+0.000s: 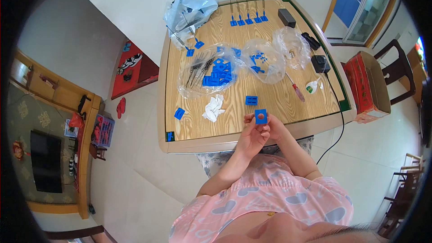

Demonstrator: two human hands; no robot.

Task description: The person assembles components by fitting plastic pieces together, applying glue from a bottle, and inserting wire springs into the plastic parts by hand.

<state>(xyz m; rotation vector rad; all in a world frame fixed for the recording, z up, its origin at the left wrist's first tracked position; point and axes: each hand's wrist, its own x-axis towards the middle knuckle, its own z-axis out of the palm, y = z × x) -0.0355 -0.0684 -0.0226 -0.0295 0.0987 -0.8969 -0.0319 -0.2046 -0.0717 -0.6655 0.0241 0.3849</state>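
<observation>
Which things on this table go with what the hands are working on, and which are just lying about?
In use: blue square piece, held by left hand and right hand; blue block; bag of blue parts; finished spring pieces.
Lying about: white cloth; screwdriver; black box.

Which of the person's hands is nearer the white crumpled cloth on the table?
Left. The left hand is just right of and below the white cloth; the right hand is farther right, behind the blue square piece.
</observation>
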